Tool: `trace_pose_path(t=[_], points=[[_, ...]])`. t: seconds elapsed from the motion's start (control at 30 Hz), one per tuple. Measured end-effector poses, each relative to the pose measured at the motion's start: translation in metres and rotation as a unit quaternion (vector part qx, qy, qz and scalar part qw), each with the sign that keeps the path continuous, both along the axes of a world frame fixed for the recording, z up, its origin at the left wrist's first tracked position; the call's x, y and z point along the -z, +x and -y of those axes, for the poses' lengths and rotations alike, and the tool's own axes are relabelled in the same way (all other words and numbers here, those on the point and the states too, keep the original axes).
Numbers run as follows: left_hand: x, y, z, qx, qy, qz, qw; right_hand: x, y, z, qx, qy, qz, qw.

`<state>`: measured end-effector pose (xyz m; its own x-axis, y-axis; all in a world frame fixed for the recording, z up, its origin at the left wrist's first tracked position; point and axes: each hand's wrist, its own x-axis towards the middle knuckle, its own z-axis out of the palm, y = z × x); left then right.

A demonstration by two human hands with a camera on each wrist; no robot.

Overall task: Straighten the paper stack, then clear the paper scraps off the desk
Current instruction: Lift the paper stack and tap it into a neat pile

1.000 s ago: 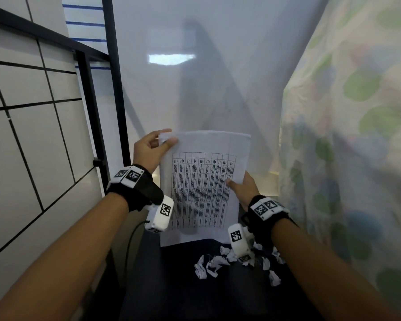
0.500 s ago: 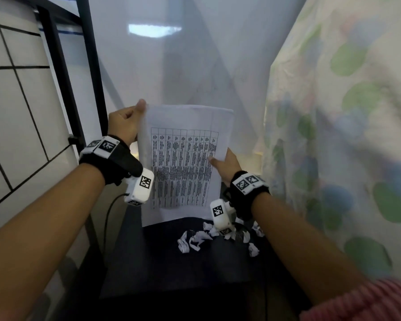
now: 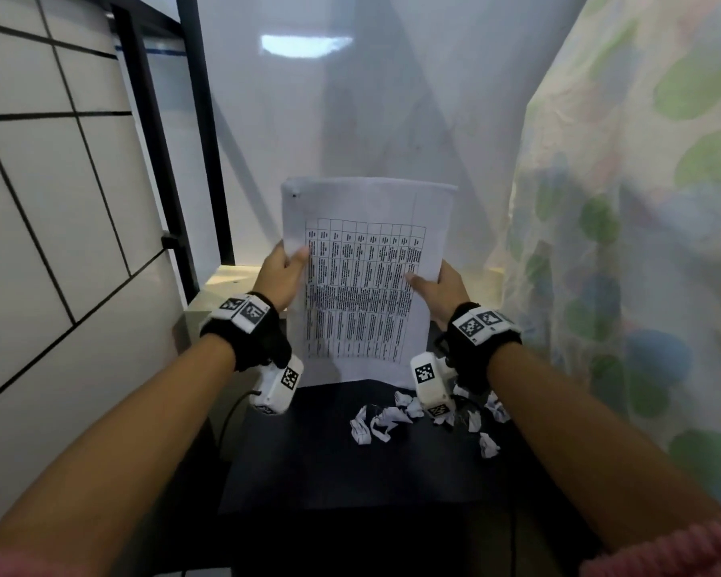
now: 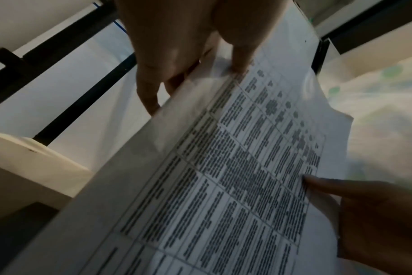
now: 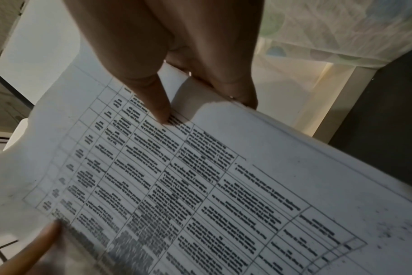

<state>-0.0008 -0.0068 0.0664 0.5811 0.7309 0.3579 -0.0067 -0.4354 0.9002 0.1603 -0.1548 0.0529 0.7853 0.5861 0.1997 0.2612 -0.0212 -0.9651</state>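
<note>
A stack of white sheets printed with a table, the paper stack (image 3: 363, 281), stands upright with its bottom edge on the dark desk (image 3: 329, 460). My left hand (image 3: 282, 270) pinches its left edge, thumb on the front, fingers behind. My right hand (image 3: 433, 289) pinches the right edge the same way. In the left wrist view the paper stack (image 4: 223, 186) runs across the frame under my left hand (image 4: 191, 61). The right wrist view shows my right hand (image 5: 176, 78) with its thumb on the paper stack (image 5: 200, 186). Several crumpled paper scraps (image 3: 375, 422) lie on the desk beneath my right wrist.
A white tiled wall (image 3: 46, 210) with a black metal frame (image 3: 200, 131) stands on the left. A floral curtain (image 3: 642, 226) hangs close on the right. A pale ledge (image 3: 225, 281) sits behind the desk.
My left hand has slid down from the stack's top left corner to the middle of its left edge. The stack still stands upright on the desk.
</note>
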Motion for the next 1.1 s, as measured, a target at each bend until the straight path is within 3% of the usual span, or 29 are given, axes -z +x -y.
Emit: trace_pose_path(t=[0.13, 0.37, 0.53, 0.7, 0.8, 0.97, 1.1], points=[[-0.008, 0.004, 0.003, -0.010, -0.009, 0.039, 0.999, -0.003, 0.000, 0.000, 0.002, 0.021, 0.015, 1.000], [0.014, 0.000, 0.009, -0.017, -0.078, 0.003, 0.997, 0.016, 0.006, -0.006, 0.004, -0.011, 0.000, 1.000], [0.006, 0.001, 0.006, -0.010, -0.078, 0.000, 0.997, 0.008, 0.012, -0.007, 0.007, -0.001, -0.023, 1.000], [-0.001, 0.004, 0.002, -0.012, -0.060, -0.006, 0.998, -0.001, 0.017, 0.000, -0.001, -0.060, -0.010, 0.998], [0.001, 0.004, -0.007, -0.003, -0.054, -0.016, 0.998, -0.004, 0.024, 0.024, -0.005, -0.083, -0.047, 0.995], [0.010, 0.006, -0.017, -0.004, -0.043, -0.027, 0.999, 0.014, 0.055, 0.102, 0.060, -0.162, -0.064, 0.983], [0.014, 0.010, -0.018, -0.002, -0.039, -0.021, 0.999, 0.041, 0.069, 0.164, 0.130, -0.325, 0.031, 0.936]])
